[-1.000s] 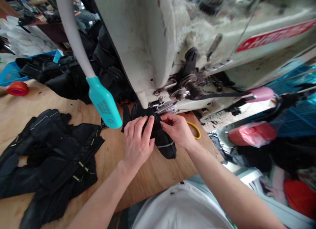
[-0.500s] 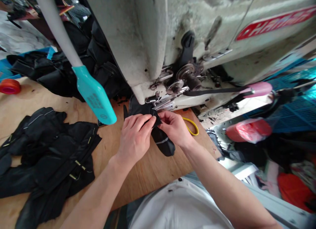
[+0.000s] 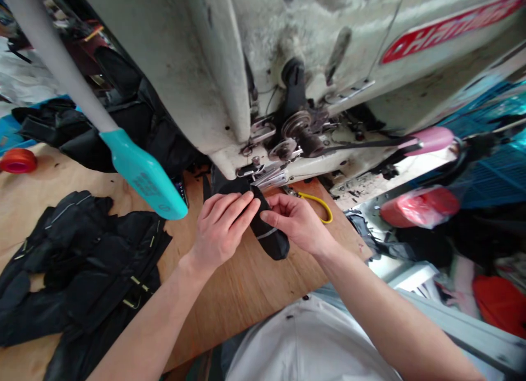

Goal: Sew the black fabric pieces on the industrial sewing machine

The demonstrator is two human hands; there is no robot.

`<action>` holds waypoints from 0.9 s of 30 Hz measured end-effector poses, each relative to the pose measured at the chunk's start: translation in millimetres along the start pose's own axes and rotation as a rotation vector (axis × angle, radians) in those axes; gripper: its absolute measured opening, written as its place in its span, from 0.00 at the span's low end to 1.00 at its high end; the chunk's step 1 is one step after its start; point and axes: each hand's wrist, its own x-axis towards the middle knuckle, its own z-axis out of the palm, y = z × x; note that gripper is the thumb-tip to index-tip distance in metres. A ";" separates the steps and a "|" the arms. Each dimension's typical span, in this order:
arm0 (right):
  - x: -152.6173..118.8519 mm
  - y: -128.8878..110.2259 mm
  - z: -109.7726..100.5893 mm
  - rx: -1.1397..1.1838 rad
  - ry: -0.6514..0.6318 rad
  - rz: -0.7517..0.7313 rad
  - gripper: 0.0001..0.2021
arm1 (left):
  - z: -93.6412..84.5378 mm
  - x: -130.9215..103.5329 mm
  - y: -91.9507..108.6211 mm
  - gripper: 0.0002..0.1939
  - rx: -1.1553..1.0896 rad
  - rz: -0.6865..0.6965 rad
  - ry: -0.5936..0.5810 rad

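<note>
A black fabric piece (image 3: 269, 237) with a pale stripe lies beneath the working end of a sewing machine (image 3: 271, 145). My left hand (image 3: 224, 225) rests on the fabric's left part, fingers together and pressing it down. On the other side my right hand (image 3: 293, 219) pinches the fabric's right edge between thumb and fingers. Both hands are just in front of the machine's metal guide. Yellow-handled scissors (image 3: 320, 203) lie to the right of my right hand, their blades partly hidden.
Black fabric pieces (image 3: 102, 266) are piled on the wooden table (image 3: 230, 315) at left. A turquoise lamp head (image 3: 143, 172) hangs above them. Behind it are more black pieces (image 3: 135, 129). An orange roll (image 3: 18, 160) stands at far left.
My right hand has shifted slightly down, its thumb now lower on the fabric. The fabric's raised corner between my hands now lies folded down. The view has shifted a little.
</note>
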 end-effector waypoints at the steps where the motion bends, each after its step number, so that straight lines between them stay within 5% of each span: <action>1: -1.4 0.3 0.6 0.003 -0.001 0.014 0.17 | -0.3 -0.9 -1.5 0.17 -0.008 0.022 -0.003; 14: -6.2 3.5 3.0 -0.086 -0.020 -0.057 0.13 | -5.3 0.0 -9.8 0.17 -0.051 0.129 -0.023; 27: -5.9 6.3 5.8 -0.130 0.024 -0.084 0.13 | -1.3 3.7 -2.6 0.16 -0.022 -0.007 0.020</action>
